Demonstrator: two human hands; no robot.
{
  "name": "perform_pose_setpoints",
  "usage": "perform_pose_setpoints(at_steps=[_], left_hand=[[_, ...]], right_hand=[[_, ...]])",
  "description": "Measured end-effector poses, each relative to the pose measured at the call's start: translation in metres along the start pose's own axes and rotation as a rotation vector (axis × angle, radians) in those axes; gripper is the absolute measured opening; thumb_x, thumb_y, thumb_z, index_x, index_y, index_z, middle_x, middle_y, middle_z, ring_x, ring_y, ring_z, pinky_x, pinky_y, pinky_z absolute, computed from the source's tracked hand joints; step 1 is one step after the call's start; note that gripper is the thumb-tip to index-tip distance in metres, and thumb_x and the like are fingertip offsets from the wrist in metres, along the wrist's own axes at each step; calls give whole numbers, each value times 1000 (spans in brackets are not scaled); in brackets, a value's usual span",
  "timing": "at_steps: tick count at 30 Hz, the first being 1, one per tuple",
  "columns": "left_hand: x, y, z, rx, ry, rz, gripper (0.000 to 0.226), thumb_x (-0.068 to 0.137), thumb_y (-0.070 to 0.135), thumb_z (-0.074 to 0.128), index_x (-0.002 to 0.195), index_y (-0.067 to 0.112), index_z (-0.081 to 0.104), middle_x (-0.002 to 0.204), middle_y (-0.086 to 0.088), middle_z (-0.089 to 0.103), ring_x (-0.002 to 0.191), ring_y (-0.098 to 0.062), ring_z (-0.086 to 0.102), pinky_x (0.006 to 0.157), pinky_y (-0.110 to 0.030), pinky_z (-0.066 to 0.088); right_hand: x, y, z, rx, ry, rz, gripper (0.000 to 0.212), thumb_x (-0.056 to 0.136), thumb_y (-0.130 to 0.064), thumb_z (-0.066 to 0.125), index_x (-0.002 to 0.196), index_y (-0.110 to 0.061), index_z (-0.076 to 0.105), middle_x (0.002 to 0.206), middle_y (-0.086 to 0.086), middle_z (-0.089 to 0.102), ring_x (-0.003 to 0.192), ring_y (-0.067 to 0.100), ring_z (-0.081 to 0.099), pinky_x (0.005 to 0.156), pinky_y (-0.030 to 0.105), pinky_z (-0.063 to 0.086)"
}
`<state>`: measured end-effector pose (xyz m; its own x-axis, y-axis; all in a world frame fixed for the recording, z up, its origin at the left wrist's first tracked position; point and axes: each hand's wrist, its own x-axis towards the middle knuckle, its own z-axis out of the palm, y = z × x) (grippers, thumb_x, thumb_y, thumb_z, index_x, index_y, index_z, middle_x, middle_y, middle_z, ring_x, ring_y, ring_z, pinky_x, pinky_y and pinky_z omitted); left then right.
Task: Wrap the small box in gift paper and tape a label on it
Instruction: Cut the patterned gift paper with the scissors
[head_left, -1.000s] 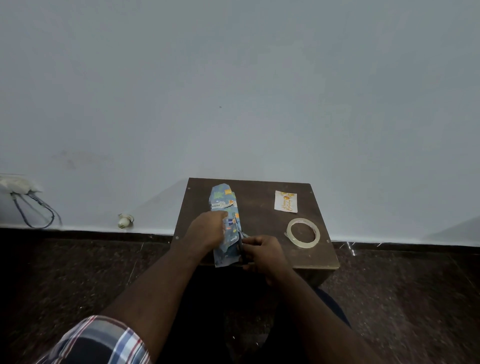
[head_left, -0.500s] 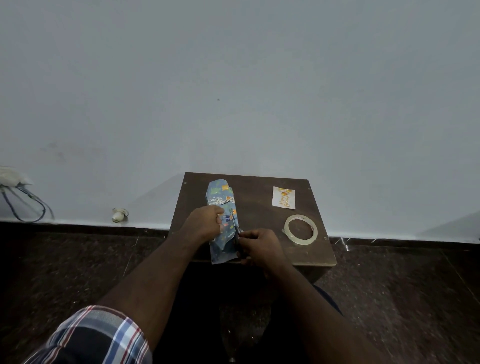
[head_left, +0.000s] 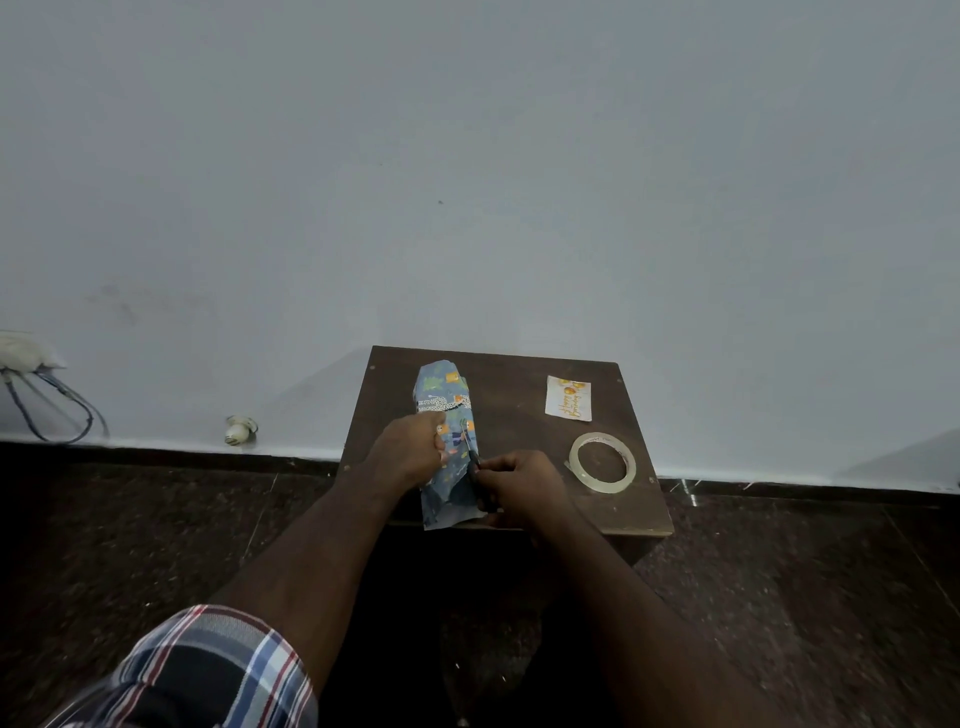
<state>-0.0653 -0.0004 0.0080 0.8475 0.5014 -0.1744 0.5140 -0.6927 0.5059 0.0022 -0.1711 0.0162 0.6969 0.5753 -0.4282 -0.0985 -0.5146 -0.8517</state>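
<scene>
Left hand (head_left: 413, 448) holds gift paper (head_left: 447, 415); right hand (head_left: 522, 486) apparently grips scissors (head_left: 470, 447).

One dark brown wooden tabletop (head_left: 524, 384). One long parcel in blue patterned gift paper (head_left: 445, 395). One small white card label with orange print (head_left: 568, 398). One clear tape roll, ring-shaped (head_left: 602, 462). One pair of dark-handled scissors (head_left: 471, 453). Two hands: one left hand (head_left: 410, 449), one right hand (head_left: 524, 486). One plaid sleeve, blue, white, red (head_left: 208, 670). One small white object at foot of wall (head_left: 239, 429). One white wall fitting with dangling cables (head_left: 21, 351); cable count unclear.
</scene>
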Motion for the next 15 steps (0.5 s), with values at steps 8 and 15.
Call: perform_pose_setpoints(at_steps=[8, 15], left_hand=[[1, -1, 1, 13, -11, -3, 62, 92, 26, 68, 149, 13, 46, 129, -7, 66, 120, -24, 59, 101, -33, 44], [-1, 2, -1, 36, 2, 7, 53, 93, 20, 63, 144, 13, 51, 121, -8, 68, 111, -26, 61, 93, -35, 48]], right_hand=[[0, -3, -2, -46, -8, 9, 13, 92, -20, 70, 100, -14, 79, 88, 12, 75, 67, 19, 68, 62, 33, 62], [5, -8, 0, -12, -2, 38, 10, 90, -19, 72, 90, -13, 79, 83, 13, 74, 63, 18, 66, 60, 33, 60]])
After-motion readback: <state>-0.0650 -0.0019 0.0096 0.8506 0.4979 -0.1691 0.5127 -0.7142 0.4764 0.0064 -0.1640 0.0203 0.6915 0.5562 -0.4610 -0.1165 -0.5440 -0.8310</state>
